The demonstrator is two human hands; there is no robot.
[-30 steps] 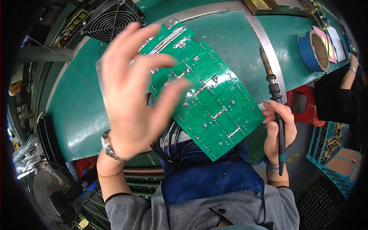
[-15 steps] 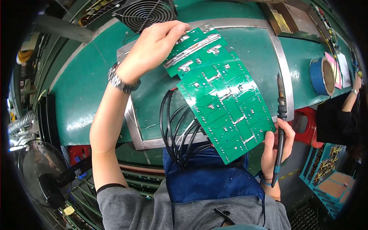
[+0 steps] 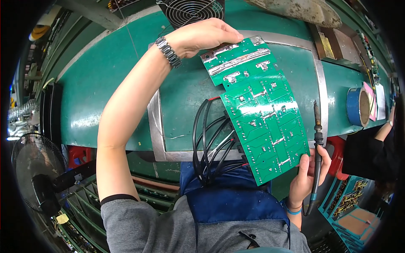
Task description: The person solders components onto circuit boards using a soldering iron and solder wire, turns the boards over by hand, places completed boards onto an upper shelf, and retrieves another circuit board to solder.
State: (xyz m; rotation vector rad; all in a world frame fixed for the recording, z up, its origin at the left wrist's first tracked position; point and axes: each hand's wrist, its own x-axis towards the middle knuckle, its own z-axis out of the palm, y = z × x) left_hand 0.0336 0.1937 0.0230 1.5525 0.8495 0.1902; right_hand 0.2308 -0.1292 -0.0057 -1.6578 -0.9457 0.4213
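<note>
A large green circuit board (image 3: 274, 126) is held up over the bench, its soldered side facing me. My left hand (image 3: 209, 36) grips its far edge, the fingertips partly hidden behind it. At the near right corner, my right hand (image 3: 310, 170) pinches the board with the thumb in front. The same hand also holds a soldering iron (image 3: 317, 143) between its fingers, tip pointing away from me. Black cables (image 3: 202, 139) loop out from under the board's left side and hang over the bench edge toward my blue apron (image 3: 236, 204).
A metal frame (image 3: 322, 84) lies on the green bench (image 3: 105, 97). A black fan (image 3: 194, 14) stands at the back, and a blue tape roll (image 3: 356, 106) at the right near metal trays (image 3: 333, 44). Another person (image 3: 371, 145) sits at far right; red stools (image 3: 337, 156) stand below.
The board has shifted to the right in view and turned a little more upright, with both hands still on it. The soldering iron has moved along with my right hand.
</note>
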